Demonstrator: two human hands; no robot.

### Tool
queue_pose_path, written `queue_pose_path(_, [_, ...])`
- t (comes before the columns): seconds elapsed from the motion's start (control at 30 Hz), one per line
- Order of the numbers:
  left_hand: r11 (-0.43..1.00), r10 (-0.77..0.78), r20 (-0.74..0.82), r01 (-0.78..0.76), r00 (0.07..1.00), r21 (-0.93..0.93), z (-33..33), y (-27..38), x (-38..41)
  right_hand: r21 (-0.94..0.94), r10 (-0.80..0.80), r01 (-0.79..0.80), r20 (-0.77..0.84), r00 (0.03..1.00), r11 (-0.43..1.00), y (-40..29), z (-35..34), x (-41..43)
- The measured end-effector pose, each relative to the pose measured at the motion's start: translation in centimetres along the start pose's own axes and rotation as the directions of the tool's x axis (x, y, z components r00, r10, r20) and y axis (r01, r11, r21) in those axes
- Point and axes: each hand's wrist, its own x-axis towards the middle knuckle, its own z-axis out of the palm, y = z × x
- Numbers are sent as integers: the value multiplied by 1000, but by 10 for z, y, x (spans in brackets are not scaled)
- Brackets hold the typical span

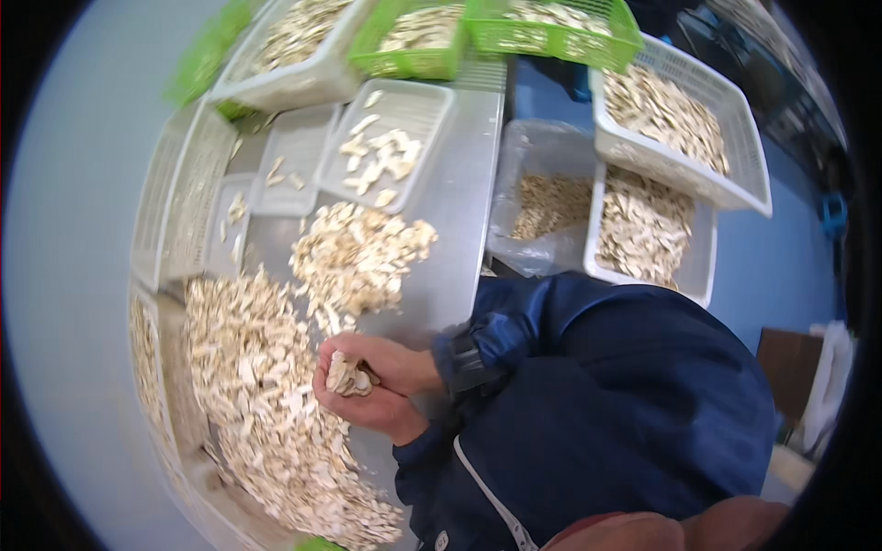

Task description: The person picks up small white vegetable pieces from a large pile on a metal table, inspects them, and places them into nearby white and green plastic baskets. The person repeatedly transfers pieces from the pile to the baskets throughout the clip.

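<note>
Cupped together over the table, my right hand (pixel 386 357) and my left hand (pixel 375 413) hold a small clump of pale dried slices (pixel 349 375) between them. The right hand is the upper one in the picture, the left the lower. Just beyond and below them spreads a large heap of pale dried slices (pixel 258 365) on the metal table (pixel 451 255). A smaller, yellower pile of slices (pixel 358 258) lies above my hands. The exact kind of slice cannot be told.
Shallow white trays (pixel 431 113) with a few pieces stand past the smaller pile. White plastic baskets (pixel 196 200) line the far edge. Green baskets (pixel 406 65) of slices sit at the top. To the right are filled white crates (pixel 741 148) and a lined container (pixel 510 155).
</note>
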Motion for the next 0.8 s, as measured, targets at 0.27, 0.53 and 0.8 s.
queue_pose_path(0.27, [635,281,205,-342,937,692,52,6,-8,-109,47,-68,-178,983,992,-55,-5,-25])
queue_pose_path(0.53, [910,-46,225,-52,973,412,74,34,-19,-54,-68,69,27,997,996,-65,-28,-27])
queue_pose_path(0.8, [926,179,231,-244,956,290,44,21,0,611,345,-286,22,938,738,-63,-43,-1])
